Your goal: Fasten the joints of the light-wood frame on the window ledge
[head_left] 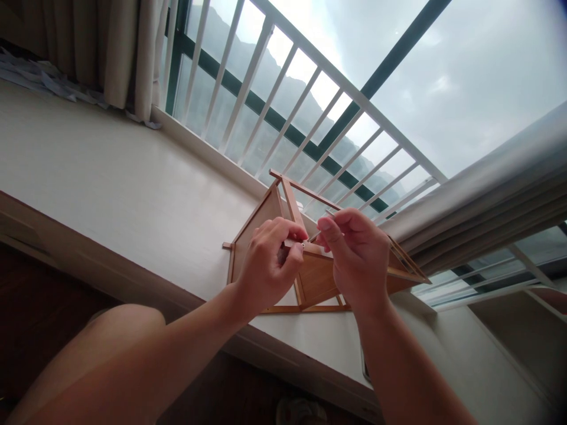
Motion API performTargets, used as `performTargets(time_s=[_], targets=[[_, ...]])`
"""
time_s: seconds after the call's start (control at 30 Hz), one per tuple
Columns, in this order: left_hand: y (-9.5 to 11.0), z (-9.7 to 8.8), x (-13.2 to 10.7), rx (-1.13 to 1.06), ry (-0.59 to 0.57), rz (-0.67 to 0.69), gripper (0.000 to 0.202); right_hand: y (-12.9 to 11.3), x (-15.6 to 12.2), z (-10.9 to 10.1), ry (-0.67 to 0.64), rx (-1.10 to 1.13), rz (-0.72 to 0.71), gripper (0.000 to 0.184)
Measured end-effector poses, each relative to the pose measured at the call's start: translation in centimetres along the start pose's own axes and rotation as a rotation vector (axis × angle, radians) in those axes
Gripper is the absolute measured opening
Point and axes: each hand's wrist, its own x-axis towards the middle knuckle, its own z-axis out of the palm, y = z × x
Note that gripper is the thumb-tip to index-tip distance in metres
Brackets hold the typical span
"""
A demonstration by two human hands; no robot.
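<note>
The left hand (271, 260) pinches a small piece (304, 244); the right hand (361, 254) pinches a thin rod (314, 236) beside it, before the wooden rack (316, 280) on the windowsill (133, 183). A loose pinch could drop the piece — or the rod's tip could slip. The rod's long axis slopes down leftward — toward the piece.

Mid-frame, the small piece (304, 244) in the left hand (270, 257) is too tiny to identify — the right hand (359, 254) hides part of the wooden frame (319, 280). An object (300, 411) at bottom centre is cut off — unidentifiable.
</note>
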Motion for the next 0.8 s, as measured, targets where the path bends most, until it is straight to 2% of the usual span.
performTargets(time_s=[0.13, 0.47, 0.67, 0.8], targets=[[-0.06, -0.03, -0.03, 0.006, -0.001, 0.004, 0.012, -0.14, -0.02, -0.25, -0.098, -0.019, 0.012, 0.012], [0.03, 0.00, -0.01, 0.017, -0.007, -0.008, 0.011, -0.03, -0.18, -0.52, -0.117, -0.070, 0.033, 0.013], [0.03, -0.04, 0.03, 0.014, -0.021, -0.013, 0.012, 0.29, -0.14, -0.62, -0.166, 0.011, 0.056, 0.013], [0.03, -0.06, -0.02, 0.009, -0.011, -0.009, 0.012, 0.36, -0.21, -0.68, -0.178, -0.013, 0.052, 0.012]])
